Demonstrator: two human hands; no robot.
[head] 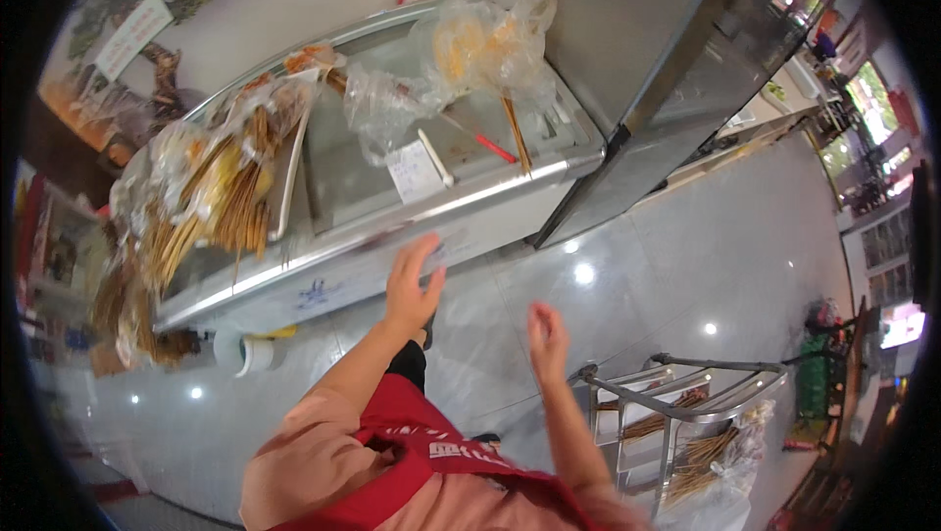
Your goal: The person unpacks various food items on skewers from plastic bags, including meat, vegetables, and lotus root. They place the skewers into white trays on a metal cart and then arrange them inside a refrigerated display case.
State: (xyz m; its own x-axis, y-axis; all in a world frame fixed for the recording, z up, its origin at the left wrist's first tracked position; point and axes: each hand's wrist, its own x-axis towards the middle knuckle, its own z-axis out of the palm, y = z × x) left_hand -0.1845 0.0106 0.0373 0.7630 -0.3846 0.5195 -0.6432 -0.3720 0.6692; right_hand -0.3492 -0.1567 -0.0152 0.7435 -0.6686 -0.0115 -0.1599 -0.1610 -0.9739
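My left hand (412,292) is held in the air just before the front edge of a glass-topped chest freezer (507,208). Its thumb stands apart from the fingers, with nothing in it. Over the tiled floor, my right hand (548,343) hangs with fingers curled; blur hides whether they touch, and no held thing shows. On the freezer top, near its front edge, lie a handwritten paper note (413,172), a white pen (436,158) and a thin tool with a red handle (495,149). Behind them rest clear plastic bags (393,101), one with bundled sticks (516,130) poking out.
Bagged bundles of skewers (242,200) crowd the freezer's left end, some overhanging it. A metal rack cart (669,406) holding trays of skewers stands at my right. A tall steel cabinet (610,39) adjoins the freezer. A white bucket (253,355) is on the floor at left.
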